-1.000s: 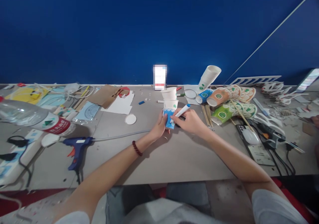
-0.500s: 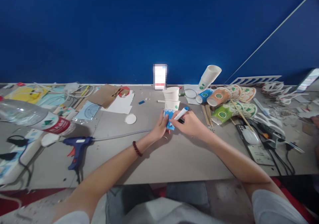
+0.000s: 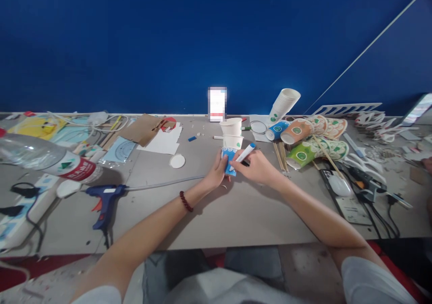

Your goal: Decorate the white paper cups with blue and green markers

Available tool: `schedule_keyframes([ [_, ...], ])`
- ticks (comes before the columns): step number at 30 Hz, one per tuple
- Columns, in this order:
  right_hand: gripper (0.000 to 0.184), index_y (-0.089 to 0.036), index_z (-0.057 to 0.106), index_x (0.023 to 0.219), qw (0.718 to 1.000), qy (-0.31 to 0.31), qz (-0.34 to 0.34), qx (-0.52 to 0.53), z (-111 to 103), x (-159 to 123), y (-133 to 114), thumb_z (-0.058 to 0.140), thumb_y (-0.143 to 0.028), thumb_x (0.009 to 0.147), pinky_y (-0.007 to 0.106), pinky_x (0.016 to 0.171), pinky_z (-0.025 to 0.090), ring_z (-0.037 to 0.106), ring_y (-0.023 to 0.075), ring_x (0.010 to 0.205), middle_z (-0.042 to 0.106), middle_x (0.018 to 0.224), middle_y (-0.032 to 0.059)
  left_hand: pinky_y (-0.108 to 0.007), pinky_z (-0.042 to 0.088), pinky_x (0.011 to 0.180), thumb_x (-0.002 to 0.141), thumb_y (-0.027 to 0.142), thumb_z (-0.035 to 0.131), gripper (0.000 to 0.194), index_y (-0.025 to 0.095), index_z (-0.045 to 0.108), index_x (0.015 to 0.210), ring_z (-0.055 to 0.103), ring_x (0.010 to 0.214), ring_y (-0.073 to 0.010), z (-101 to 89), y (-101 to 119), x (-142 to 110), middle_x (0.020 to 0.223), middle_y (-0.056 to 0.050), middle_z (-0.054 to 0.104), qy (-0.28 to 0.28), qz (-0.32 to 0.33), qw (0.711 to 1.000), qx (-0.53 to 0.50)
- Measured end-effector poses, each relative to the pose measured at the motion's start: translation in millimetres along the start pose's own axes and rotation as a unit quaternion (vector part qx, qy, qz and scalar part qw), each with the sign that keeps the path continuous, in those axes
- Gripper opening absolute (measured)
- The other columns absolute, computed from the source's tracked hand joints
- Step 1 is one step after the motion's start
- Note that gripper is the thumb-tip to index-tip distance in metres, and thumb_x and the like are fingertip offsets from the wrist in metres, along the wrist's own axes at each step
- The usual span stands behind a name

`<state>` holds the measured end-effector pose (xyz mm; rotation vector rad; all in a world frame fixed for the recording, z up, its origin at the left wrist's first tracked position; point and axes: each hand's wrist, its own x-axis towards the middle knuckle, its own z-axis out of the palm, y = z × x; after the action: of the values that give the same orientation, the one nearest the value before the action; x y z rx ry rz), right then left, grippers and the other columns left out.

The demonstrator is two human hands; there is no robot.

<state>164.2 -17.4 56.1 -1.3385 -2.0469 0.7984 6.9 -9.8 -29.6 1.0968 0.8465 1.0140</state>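
Note:
My left hand is closed round a blue paper piece with white scroll patterns. I cannot tell whether this is a cut piece or part of a cup. In my right hand is a white marker with a blue end, slanted, its tip at the blue paper's lower part. Just beyond the paper stand white paper cups, an upper one above a lower one with a green print. My fingers hide some of the blue paper's edges.
Left lie a blue glue gun, a water bottle and a power strip. Right are stacked white cups, coloured paper cups, wooden sticks and a phone. A lit phone leans on the blue wall.
The marker tip has shifted slightly down and left on the blue paper, with my right hand moving a little. The white cups appear slightly shifted. My left hand keeps its grip.

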Motion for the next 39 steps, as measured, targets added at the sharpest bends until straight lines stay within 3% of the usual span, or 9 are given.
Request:
schedule_keyframes([
  [3, 0.021, -0.02, 0.067, 0.069, 0.999, -0.003, 0.01, 0.048, -1.3, 1.1, 2.3, 0.066, -0.031, 0.087, 0.029, 0.063, 0.049, 0.065, 0.0175, 0.061, 0.073, 0.064, 0.0028, -0.028, 0.05, 0.048, 0.083, 0.084, 0.056, 0.071, 0.021, 0.054, 0.116, 0.058, 0.055, -0.0142, -1.3, 0.2, 1.4, 0.077, 0.0, 0.063, 0.015, -0.008, 1.0, -0.026],
  [7, 0.028, -0.02, 0.066, 0.075, 0.977, 0.038, 0.08, 0.193, -2.6, 7.4, 12.0, 0.073, -0.046, 0.083, 0.03, 0.062, 0.051, 0.067, 0.0186, 0.061, 0.072, 0.064, 0.0029, -0.031, 0.055, 0.053, 0.085, 0.085, 0.051, 0.071, 0.018, 0.064, 0.104, 0.063, 0.061, -0.017, -5.1, 2.5, 5.1, 0.079, -0.005, 0.066, 0.006, -0.073, 0.992, -0.102],
  [11, 0.037, -0.022, 0.065, 0.08, 0.939, 0.132, 0.054, 0.314, 1.6, 15.8, 22.3, 0.077, -0.057, 0.08, 0.032, 0.071, 0.056, 0.068, 0.0179, 0.065, 0.07, 0.062, -0.0002, -0.03, 0.054, 0.053, 0.083, 0.063, 0.072, 0.055, 0.02, 0.063, 0.115, 0.068, 0.065, -0.0188, -8.3, 8.6, 4.5, 0.087, -0.006, 0.07, 0.013, -0.095, 0.983, -0.157],
  [15, 0.039, -0.024, 0.068, 0.09, 0.912, 0.221, 0.019, 0.345, 8.7, 19.2, 27.2, 0.075, -0.062, 0.084, 0.034, 0.076, 0.057, 0.068, 0.017, 0.066, 0.068, 0.061, -0.003, -0.031, 0.055, 0.059, 0.073, 0.038, 0.086, 0.065, 0.019, 0.056, 0.128, 0.07, 0.065, -0.0188, -9.5, 12.5, 1.1, 0.089, -0.004, 0.072, 0.011, -0.089, 0.987, -0.134],
  [25, 0.035, -0.024, 0.07, 0.093, 0.915, 0.264, -0.024, 0.305, 19.2, 13.1, 32.1, 0.069, -0.059, 0.091, 0.033, 0.069, 0.056, 0.064, 0.0168, 0.066, 0.069, 0.068, -0.0015, -0.033, 0.053, 0.056, 0.078, 0.042, 0.077, 0.048, 0.016, 0.056, 0.112, 0.063, 0.058, -0.0171, -5.0, 14.1, -0.7, 0.08, -0.003, 0.067, 0.031, -0.097, 0.987, -0.125],
  [29, 0.032, -0.024, 0.069, 0.101, 0.929, 0.259, -0.033, 0.263, 28.7, 9.5, 38.7, 0.062, -0.055, 0.097, 0.035, 0.074, 0.059, 0.068, 0.0184, 0.074, 0.071, 0.079, 0.0009, -0.031, 0.052, 0.053, 0.08, 0.044, 0.077, 0.049, 0.017, 0.057, 0.115, 0.061, 0.056, -0.0157, -2.4, 10.7, -1.7, 0.078, -0.001, 0.066, 0.036, -0.076, 0.992, -0.095],
  [32, 0.023, -0.026, 0.067, 0.11, 0.938, 0.28, -0.07, 0.19, 37.2, 4.5, 43.0, 0.058, -0.045, 0.102, 0.039, 0.085, 0.06, 0.072, 0.0213, 0.089, 0.074, 0.095, 0.0046, -0.027, 0.045, 0.046, 0.08, 0.046, 0.079, 0.061, 0.018, 0.054, 0.129, 0.055, 0.048, -0.0131, -0.6, 5.5, -2.9, 0.071, 0.002, 0.062, 0.037, -0.05, 0.997, -0.053],
  [36, 0.024, -0.027, 0.063, 0.121, 0.934, 0.326, -0.11, 0.098, 47.4, -2.2, 47.7, 0.06, -0.035, 0.099, 0.043, 0.092, 0.059, 0.072, 0.0242, 0.102, 0.073, 0.112, 0.0089, -0.024, 0.038, 0.041, 0.075, 0.045, 0.085, 0.092, 0.022, 0.036, 0.15, 0.052, 0.047, -0.0088, -0.8, -0.7, -3.5, 0.101, -0.005, 0.069, 0.093, -0.03, 0.995, -0.005],
  [39, 0.032, -0.028, 0.058, 0.13, 0.937, 0.319, -0.112, 0.088, 53.8, -4.6, 52.5, 0.061, -0.03, 0.098, 0.044, 0.095, 0.06, 0.072, 0.0245, 0.105, 0.071, 0.116, 0.0091, -0.024, 0.044, 0.047, 0.073, 0.047, 0.087, 0.089, 0.023, 0.044, 0.148, 0.06, 0.062, -0.0121, -3.5, -3.4, -2.5, 0.115, -0.01, 0.069, 0.101, -0.009, 0.995, 0.016],
])
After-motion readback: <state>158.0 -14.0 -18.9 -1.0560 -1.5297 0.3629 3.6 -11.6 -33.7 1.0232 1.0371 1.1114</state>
